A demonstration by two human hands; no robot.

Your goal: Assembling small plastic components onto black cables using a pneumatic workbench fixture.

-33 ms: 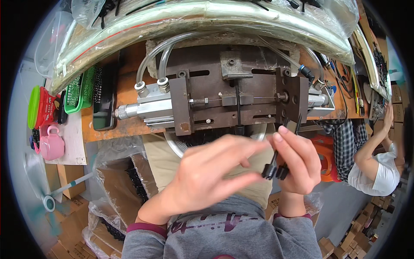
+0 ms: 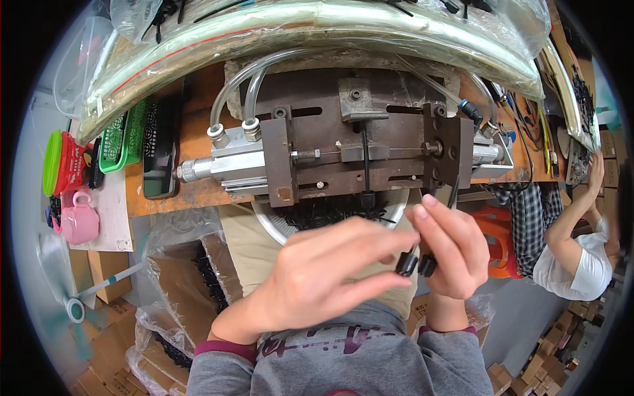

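Observation:
My right hand (image 2: 456, 254) pinches two thin black plastic sticks with thick ends. One thick end (image 2: 407, 264) shows between my hands, beside the second (image 2: 427, 266). Fingers apart, my left hand (image 2: 330, 267) reaches to the near thick end, its thumb and forefinger on either side; I cannot tell whether they touch it. Beyond my hands is a brown metal fixture (image 2: 317, 181) with silver air cylinders at its left (image 2: 238, 168) and right (image 2: 485, 154). A similar black stick (image 2: 366, 171) lies across the fixture's middle, its thick end toward me.
Under the fixture's front edge, a white-rimmed basin (image 2: 264, 228) holds black pieces. To the left are a phone (image 2: 160, 152), green basket (image 2: 115, 142) and pink cup (image 2: 80, 221). Clear hoses (image 2: 231, 86) arch behind. Another person (image 2: 574, 257) sits at the right.
My left hand has drawn slightly down, uncovering more of the basin. My right hand has shifted slightly left with the sticks, and their thick ends sit closer to my left fingers.

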